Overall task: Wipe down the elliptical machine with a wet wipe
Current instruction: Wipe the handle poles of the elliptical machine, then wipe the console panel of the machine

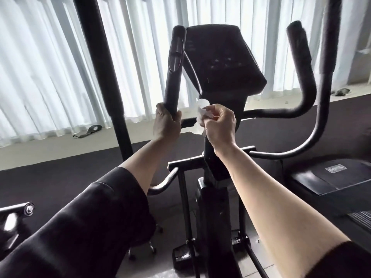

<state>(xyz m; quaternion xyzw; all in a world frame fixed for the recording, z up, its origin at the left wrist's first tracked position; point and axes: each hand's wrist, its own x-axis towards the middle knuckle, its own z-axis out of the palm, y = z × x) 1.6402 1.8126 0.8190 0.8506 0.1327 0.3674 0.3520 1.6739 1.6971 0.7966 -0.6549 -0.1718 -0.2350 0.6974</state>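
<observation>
The black elliptical machine stands right in front of me, its console (224,63) tilted up at centre. My left hand (166,123) grips the lower part of the left fixed handlebar (174,69). My right hand (219,125) pinches a crumpled white wet wipe (201,115) just below the console, in front of the centre post (212,173). The wipe hangs between the two hands, close to the left handlebar. The curved right handlebar (305,81) rises at the right, untouched.
A tall black moving arm pole (102,77) stands at the left and another (329,57) at the right. White curtains (50,67) cover the window behind. Another black machine (329,177) sits at right, a metal part (14,219) at lower left.
</observation>
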